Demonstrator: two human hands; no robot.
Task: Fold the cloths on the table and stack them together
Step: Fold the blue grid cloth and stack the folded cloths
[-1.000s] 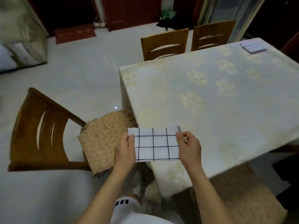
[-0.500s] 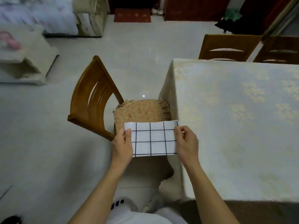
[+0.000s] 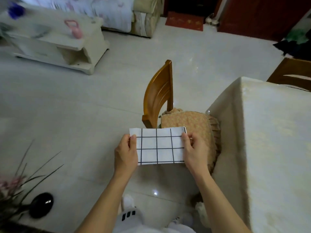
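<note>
A folded white cloth with a black grid pattern point(image 3: 159, 146) hangs in the air in front of me, held flat between both hands. My left hand point(image 3: 125, 153) pinches its left edge and my right hand point(image 3: 195, 148) pinches its right edge. The cloth is off the table, over the floor and the near edge of a chair cushion. The table point(image 3: 276, 140), covered in a pale patterned tablecloth, stands to the right; no other cloth shows on the part of it in view.
A wooden chair point(image 3: 159, 95) with a tan cushion point(image 3: 190, 121) stands just beyond the cloth, against the table's left side. A second chair point(image 3: 291, 74) is at the far right. A white low cabinet point(image 3: 55, 46) is at the back left, a plant in a black vase point(image 3: 40, 205) at the lower left.
My view has swung left, away from the table, so the table has slid to the right edge. Both hands keep the same grip on the cloth, which has left the table's edge.
</note>
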